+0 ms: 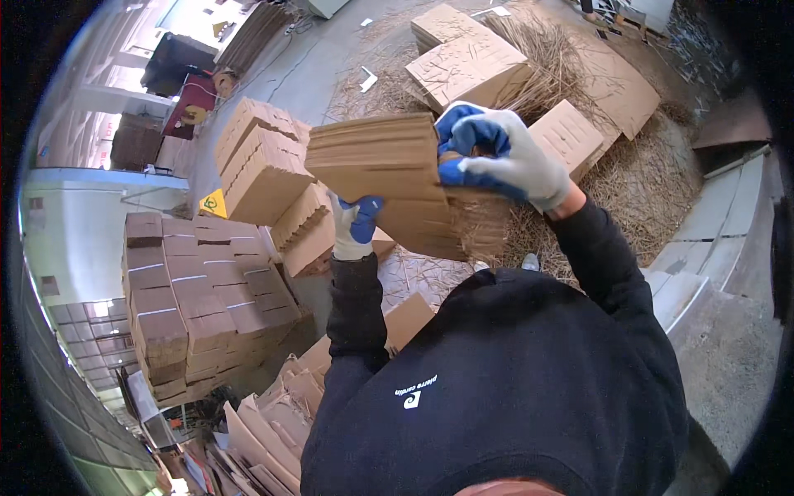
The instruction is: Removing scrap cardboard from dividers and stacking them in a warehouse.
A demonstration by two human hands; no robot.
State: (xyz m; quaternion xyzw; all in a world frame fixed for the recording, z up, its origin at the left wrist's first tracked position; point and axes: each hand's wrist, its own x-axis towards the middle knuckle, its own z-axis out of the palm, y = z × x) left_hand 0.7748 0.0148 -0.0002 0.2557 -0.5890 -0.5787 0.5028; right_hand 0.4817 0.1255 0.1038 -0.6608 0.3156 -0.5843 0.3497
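Note:
I hold a thick stack of flat brown cardboard sheets (380,169) up in front of me. My left hand (356,227), in a white and blue glove, supports the stack from below at its lower edge. My right hand (496,157), gloved the same way, grips the stack's right end from above. Frayed cardboard strips hang from the stack's lower right side. Both sleeves are black.
Stacks of cardboard (265,161) lie beyond the held one, with more bundles (467,66) on a heap of cardboard trimmings (645,178). A tall banded pallet of cardboard (198,302) stands at left. Loose flat pieces (273,430) lie at lower left. A concrete step (703,248) runs at right.

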